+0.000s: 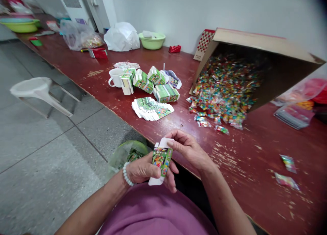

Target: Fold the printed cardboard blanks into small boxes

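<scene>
My left hand (145,169), with a pale bead bracelet at the wrist, grips a small green printed box (161,157) near my lap. White flaps stick out at both of its ends. The thumb and fingers of my right hand (187,147) pinch the upper white flap. Beyond my hands, a fanned pile of flat green cartons (152,109) lies on the red table (189,132). Several bundles of green cartons (166,93) sit behind it. To the right, a large cardboard box (270,46) on its side spills small wrapped candies (224,88).
Two loose candy packets (286,181) lie at the right. A white mug (115,77) stands beside the bundles. Bags, a green basin (152,41) and a red tape dispenser (175,49) line the back. A lined bin (127,155) and a white stool (38,88) are on the floor.
</scene>
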